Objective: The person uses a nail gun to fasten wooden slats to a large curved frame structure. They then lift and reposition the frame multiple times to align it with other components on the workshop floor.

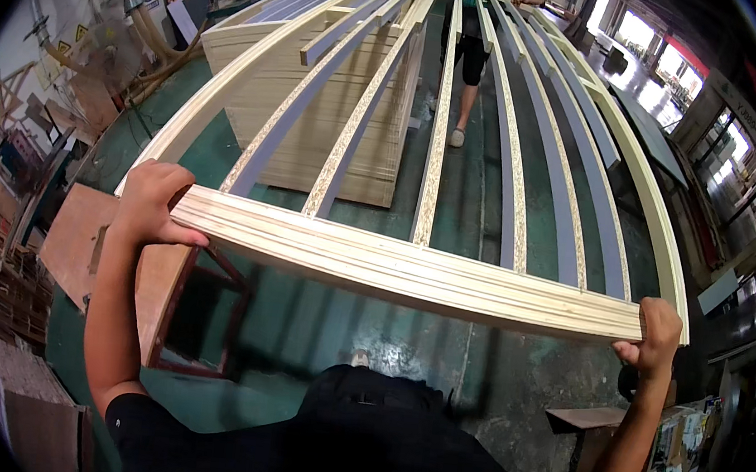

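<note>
A large pale wooden frame [411, 271] stretches away from me, with several long slats of chipboard edge and grey-blue face running lengthwise inside it. My left hand [155, 204] grips the near left corner, thumb under the layered end rail and fingers over the top. At the near right corner my right hand [657, 336] is closed round the same rail. Both my arms are spread wide, and the near end is held above the floor. At the far end stands a co-worker [475, 54] in dark clothes, with hands at that end of the frame.
A tall stack of pale wooden pieces [315, 130] stands below the frame's left side. Brown boards [77, 239] and a dark red frame [234, 309] lie at the near left. To the right are a low brown board [585, 418] and dark panels [647, 130].
</note>
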The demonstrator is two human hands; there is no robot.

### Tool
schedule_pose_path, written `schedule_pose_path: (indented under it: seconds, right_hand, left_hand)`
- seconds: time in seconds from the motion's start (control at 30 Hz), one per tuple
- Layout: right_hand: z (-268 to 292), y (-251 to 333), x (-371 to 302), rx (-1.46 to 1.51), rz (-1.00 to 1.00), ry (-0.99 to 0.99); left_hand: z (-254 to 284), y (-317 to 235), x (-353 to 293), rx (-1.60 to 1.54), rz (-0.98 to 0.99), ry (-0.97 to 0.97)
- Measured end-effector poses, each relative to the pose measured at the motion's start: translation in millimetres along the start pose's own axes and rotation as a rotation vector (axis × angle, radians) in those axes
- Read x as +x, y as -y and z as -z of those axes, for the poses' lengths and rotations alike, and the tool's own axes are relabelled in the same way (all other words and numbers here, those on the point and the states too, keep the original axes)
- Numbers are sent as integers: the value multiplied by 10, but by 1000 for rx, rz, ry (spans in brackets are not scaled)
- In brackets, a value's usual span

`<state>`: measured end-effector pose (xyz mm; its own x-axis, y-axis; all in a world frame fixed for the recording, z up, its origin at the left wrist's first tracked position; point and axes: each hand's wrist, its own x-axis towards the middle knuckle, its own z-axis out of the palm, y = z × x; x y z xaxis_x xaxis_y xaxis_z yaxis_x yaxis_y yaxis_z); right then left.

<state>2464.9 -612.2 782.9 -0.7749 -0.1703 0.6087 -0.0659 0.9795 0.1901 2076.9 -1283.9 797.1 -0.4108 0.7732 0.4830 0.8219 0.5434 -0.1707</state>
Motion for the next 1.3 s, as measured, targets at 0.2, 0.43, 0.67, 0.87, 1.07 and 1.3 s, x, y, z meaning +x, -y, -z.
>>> schedule_pose_path:
  seconds: [0.2, 0.43, 0.67, 0.87, 1.07, 1.3]
  right_hand:
    - [-1116, -479, 1083, -11, 1, 30]
    - [-2275, -1191, 2061, 7, -17, 30]
    - [-3126, -1783, 2888, -22, -17, 52]
    - [-3670, -2078, 3488, -25, 2, 42]
    - [-4110, -2094, 4010, -29, -12, 70]
    - [-4717, -1808, 4616, 22, 2, 73]
  left_hand:
    - [-703, 1089, 992, 27, 12, 9]
    - [-1493, 2053, 2063, 49, 10, 13]
    - [-2223, 2719, 2953, 14, 10, -3]
    - [-2595, 3283, 3456, 43, 1, -28]
    - [-2826, 3832, 3626, 16, 18, -29]
    - [-2975, 4589, 3492, 4, 65, 19]
